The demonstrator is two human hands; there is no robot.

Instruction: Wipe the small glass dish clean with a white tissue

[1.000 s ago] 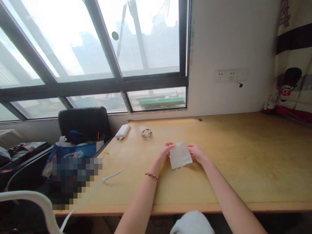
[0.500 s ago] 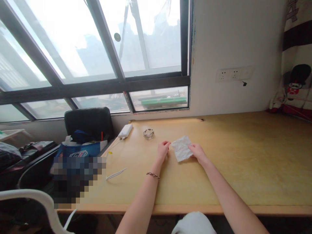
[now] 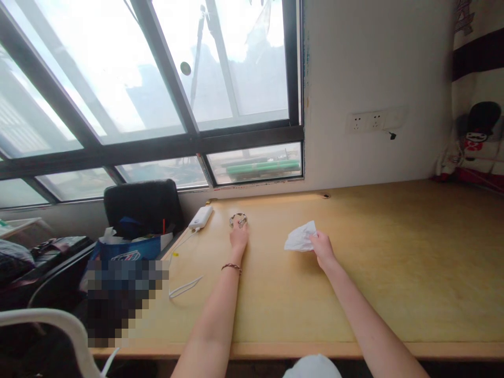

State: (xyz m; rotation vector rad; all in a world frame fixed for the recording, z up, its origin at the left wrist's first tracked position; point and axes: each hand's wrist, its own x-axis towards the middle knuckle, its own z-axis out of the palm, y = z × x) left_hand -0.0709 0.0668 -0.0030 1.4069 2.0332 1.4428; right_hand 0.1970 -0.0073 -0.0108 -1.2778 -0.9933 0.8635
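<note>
My left hand (image 3: 239,235), with a braided bracelet on its wrist, reaches to a silvery ring-shaped object (image 3: 238,216) on the table. Its fingers close on the near rim and hide that part; the object looks like openwork metal or glass, and its exact kind is unclear. Farther right, my right hand (image 3: 323,250) pinches a crumpled white tissue (image 3: 301,237) by its right edge. The tissue is held just above the tabletop, its free end pointing left.
The yellow wooden table (image 3: 394,273) runs along the wall. A white power bank (image 3: 201,217) with a cable lies at its left edge; a white cable loop (image 3: 186,287) is nearer. Beyond the left edge stand a black chair (image 3: 142,207) and a blue bag (image 3: 129,249).
My left hand has left the tissue's side and moved left and forward to the ring-shaped object. The tissue, still in my right hand, has tilted and moved slightly right.
</note>
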